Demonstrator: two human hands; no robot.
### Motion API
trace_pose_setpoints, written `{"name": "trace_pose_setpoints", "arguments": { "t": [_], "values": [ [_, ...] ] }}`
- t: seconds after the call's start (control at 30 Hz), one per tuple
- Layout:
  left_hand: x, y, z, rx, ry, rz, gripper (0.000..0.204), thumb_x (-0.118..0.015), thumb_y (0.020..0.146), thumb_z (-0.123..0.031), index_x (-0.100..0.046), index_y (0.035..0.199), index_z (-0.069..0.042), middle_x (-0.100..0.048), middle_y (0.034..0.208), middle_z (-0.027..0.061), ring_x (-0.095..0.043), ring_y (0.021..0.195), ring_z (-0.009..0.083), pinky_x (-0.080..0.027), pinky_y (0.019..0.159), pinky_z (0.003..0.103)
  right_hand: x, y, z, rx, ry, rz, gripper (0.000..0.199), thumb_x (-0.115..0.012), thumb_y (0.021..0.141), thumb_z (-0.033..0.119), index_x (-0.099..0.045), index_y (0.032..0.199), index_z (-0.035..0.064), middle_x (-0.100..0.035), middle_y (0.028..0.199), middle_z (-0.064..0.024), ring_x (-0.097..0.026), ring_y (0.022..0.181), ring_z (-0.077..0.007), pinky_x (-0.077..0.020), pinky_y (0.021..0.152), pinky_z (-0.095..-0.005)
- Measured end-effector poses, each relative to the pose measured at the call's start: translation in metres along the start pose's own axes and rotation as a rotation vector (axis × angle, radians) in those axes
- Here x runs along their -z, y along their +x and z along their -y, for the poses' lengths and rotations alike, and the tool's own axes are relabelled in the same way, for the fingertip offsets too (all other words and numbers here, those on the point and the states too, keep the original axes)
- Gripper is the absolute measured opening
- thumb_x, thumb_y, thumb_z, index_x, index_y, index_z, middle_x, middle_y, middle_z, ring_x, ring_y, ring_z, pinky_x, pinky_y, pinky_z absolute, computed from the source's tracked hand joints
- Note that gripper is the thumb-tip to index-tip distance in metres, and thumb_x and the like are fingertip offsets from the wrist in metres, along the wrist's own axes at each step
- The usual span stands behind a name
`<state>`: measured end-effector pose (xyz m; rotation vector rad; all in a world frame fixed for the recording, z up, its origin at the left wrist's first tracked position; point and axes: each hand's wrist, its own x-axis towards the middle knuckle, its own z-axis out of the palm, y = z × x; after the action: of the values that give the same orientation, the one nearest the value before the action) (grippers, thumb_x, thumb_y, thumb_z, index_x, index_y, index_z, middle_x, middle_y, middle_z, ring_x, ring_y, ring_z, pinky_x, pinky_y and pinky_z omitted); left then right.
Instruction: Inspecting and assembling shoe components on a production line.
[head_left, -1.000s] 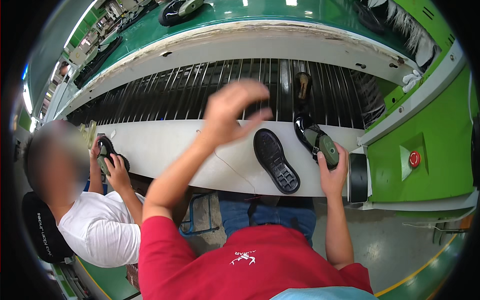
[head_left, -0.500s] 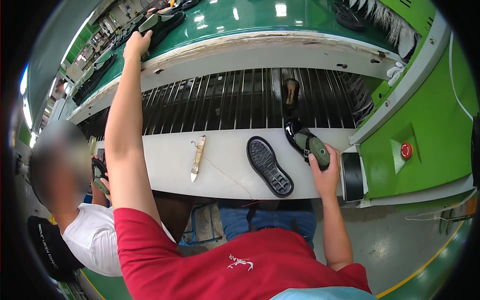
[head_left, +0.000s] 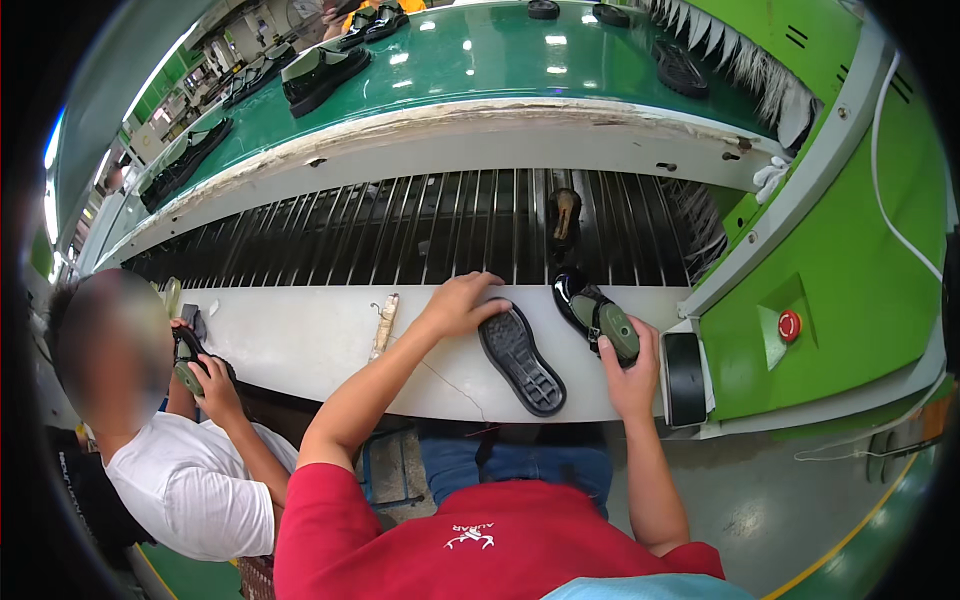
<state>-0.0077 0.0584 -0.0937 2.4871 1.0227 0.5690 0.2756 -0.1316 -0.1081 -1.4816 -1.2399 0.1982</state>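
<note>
My left hand [head_left: 464,306] is at the far end of a black shoe sole [head_left: 524,360]. Its thumb rests on the sole's edge and its fingers curl round the tip. The sole lies on the white worktop with its treaded or ribbed face up. To the right, my right hand [head_left: 634,378] grips a glossy black shoe upper [head_left: 572,293] by the green shoe last [head_left: 618,334] inside it. A small strap and buckle show on the upper. A tape-wrapped hand tool [head_left: 385,322] lies left of the sole, next to my left forearm.
A metal roller conveyor [head_left: 450,235] runs behind the white worktop [head_left: 300,340], with another shoe part [head_left: 564,218] on it. Above it, a green belt [head_left: 460,75] carries several shoes. A green machine [head_left: 840,310] with a red button stands right. A co-worker [head_left: 190,470] handles a shoe at left.
My left hand has come back from a shoe on the green belt to the sole, leaving that shoe there. My right hand keeps its hold on the upper. The view has shifted slightly.
</note>
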Motion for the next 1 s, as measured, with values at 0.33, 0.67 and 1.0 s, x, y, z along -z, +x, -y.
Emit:
{"name": "trace_pose_setpoints", "arguments": {
  "t": [0.33, 0.67, 1.0],
  "values": [
    [0.063, 0.041, -0.051, 0.017, -0.622, -0.425, 0.035, -0.079, 0.099, -0.010, -0.069, 0.132, -0.005, -0.077, 0.112, 0.0118, -0.075, 0.097, 0.0176, -0.060, 0.089, 0.032, -0.001, -0.002, -0.002, 0.009, 0.004, 0.003, 0.047, -0.081, 0.093, 0.014, -0.062, 0.134, 0.0004, -0.064, 0.128, -0.0170, -0.065, 0.118, -0.0338, -0.0511, 0.104, -0.0414],
    [0.002, -0.055, -0.130, -0.246, -0.224, -0.430, 0.034, -0.082, 0.081, -0.002, -0.073, 0.114, -0.005, -0.075, 0.100, 0.0143, -0.072, 0.081, 0.0346, -0.058, 0.069, 0.041, 0.000, -0.002, 0.000, -0.020, -0.006, 0.018, 0.048, -0.082, 0.093, 0.014, -0.062, 0.135, 0.0010, -0.063, 0.130, -0.0179, -0.065, 0.120, -0.0359, -0.0512, 0.105, -0.0424],
    [-0.029, -0.011, -0.060, 0.261, -0.679, -0.634, 0.037, -0.067, 0.107, -0.030, -0.071, 0.111, 0.007, -0.073, 0.092, 0.0193, -0.069, 0.087, 0.0234, -0.055, 0.082, 0.037, -0.001, -0.003, 0.001, -0.015, -0.020, 0.002, 0.048, -0.081, 0.094, 0.016, -0.062, 0.135, 0.0006, -0.065, 0.126, -0.0165, -0.065, 0.117, -0.0310, -0.0502, 0.105, -0.0401]
  ]
}}
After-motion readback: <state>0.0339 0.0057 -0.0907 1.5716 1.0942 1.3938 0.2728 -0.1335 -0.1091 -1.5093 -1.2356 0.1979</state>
